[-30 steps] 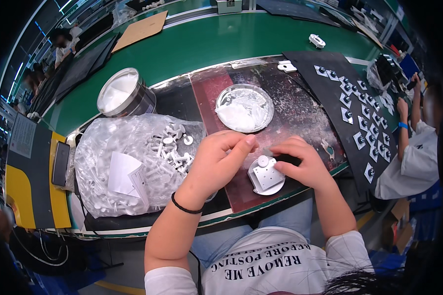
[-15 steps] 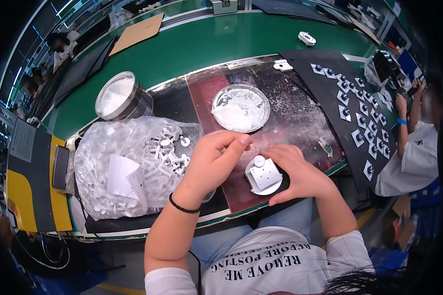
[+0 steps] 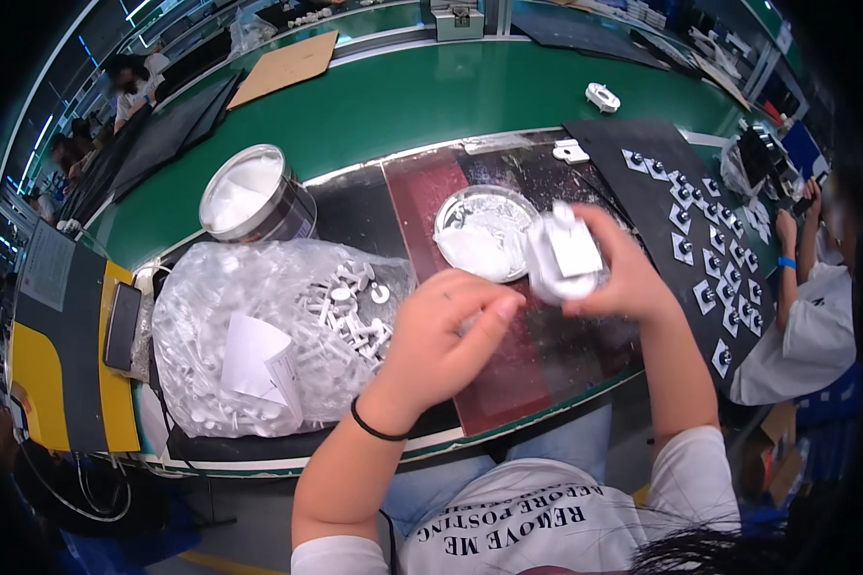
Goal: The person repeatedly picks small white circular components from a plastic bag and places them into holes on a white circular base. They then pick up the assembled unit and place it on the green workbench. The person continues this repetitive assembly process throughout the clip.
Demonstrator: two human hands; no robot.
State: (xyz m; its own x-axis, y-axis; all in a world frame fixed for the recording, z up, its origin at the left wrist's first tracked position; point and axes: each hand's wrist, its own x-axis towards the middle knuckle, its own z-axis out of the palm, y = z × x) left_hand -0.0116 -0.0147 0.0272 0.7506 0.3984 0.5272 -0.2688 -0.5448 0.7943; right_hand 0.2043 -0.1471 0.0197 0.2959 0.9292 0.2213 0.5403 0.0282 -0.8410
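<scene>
My right hand grips a rounded white plastic housing by its right side and holds it up off the table. The housing is slightly smeared by motion. Beside it, my left hand is closed in a pinch, thumb against the curled fingers; anything between the fingertips is hidden. Just beyond the hands lies a shallow round metal lid with white, grease-like matter and a whitish film in it. To the left of my left hand sits a clear plastic bag full of white stemmed plastic parts.
A metal tin with white contents stands behind the bag. A black board on the right carries several small white plates with dark centres. Another white part lies on the green belt. A co-worker's hand is at far right.
My right hand has closed on the white housing and lifted it up and rightward from the red table mat. My left hand stays pinched. The whole view has shifted slightly.
</scene>
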